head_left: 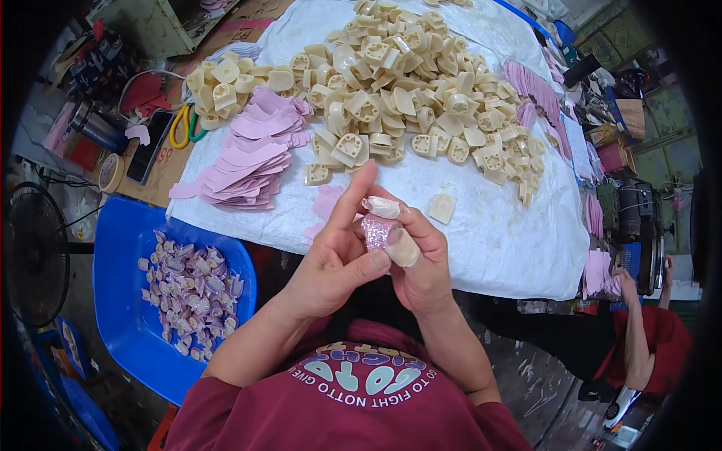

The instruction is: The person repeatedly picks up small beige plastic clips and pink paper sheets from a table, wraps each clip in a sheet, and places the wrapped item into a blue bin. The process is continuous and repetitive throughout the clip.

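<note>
Where the two hands meet, a glittery pink piece [376,233] sits at the near side of the white-covered table [511,248]. The right hand [426,267] pinches it with its fingers (thumb and one fingertip wear pale wraps); the left hand [335,255] pinches it too, index finger outstretched. Beyond lie pink cutouts [252,161] and heaped cream parts [398,98]; leftward, a blue basin [120,316] holds small purplish pieces [195,293].
</note>
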Action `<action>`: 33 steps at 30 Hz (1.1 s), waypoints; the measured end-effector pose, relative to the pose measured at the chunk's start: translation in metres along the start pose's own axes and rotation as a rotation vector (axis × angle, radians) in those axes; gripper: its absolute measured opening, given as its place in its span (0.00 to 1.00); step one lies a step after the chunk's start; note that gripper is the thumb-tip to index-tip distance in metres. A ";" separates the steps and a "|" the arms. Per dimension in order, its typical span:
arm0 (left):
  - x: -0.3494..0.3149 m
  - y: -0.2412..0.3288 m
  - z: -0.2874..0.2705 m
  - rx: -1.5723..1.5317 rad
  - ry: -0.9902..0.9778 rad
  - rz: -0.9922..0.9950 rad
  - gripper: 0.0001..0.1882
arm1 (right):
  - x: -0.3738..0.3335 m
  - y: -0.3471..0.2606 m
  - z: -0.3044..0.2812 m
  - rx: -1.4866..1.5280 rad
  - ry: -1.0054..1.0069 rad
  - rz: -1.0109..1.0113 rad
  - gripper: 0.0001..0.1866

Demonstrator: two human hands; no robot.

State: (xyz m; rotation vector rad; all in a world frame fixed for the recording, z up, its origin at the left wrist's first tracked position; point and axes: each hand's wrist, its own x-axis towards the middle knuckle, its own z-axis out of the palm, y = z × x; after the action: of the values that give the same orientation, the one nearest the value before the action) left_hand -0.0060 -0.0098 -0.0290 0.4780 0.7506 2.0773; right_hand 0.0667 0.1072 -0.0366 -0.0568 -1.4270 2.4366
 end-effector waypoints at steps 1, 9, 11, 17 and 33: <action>0.001 0.000 -0.003 0.034 -0.001 0.012 0.49 | 0.000 0.004 -0.003 0.005 -0.014 -0.003 0.24; 0.016 0.026 -0.020 1.548 -0.390 0.417 0.45 | -0.003 -0.013 -0.023 -0.157 0.250 0.323 0.14; 0.014 0.030 -0.016 1.556 -0.346 0.401 0.43 | -0.003 -0.016 -0.028 -0.237 0.204 0.333 0.13; 0.008 0.043 -0.022 1.553 -0.312 0.422 0.34 | -0.011 -0.012 -0.027 -0.137 0.158 0.245 0.11; 0.015 0.007 -0.009 1.492 0.101 0.497 0.19 | 0.002 -0.019 -0.009 -0.627 0.249 -0.053 0.12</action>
State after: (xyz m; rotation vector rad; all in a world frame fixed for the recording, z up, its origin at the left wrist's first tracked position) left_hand -0.0233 -0.0036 -0.0305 1.4405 2.3867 1.5622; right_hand 0.0707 0.1236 -0.0246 -0.4359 -1.9684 1.7740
